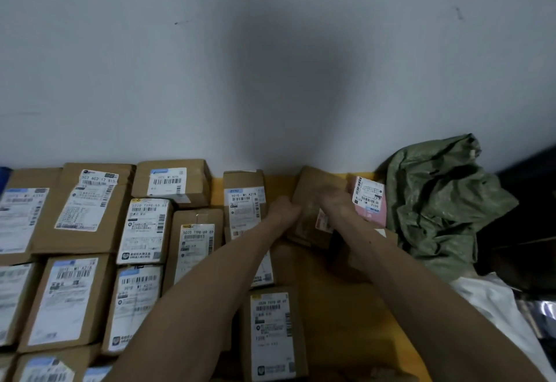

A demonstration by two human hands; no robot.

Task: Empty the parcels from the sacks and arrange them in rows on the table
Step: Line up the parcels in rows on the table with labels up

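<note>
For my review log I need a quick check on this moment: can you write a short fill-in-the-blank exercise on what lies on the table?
1. The left hand and right hand are on a brown parcel; the neighbouring parcel on its right is ____.
2. The crumpled sack at the right end is ____.
3. The bare top of the table is ____.

Missing words: pink; green; yellow.

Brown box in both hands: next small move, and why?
Probably lower the brown box flat into the gap between the labelled box and the pink parcel: left hand and right hand hold it tilted over that spot.
</note>
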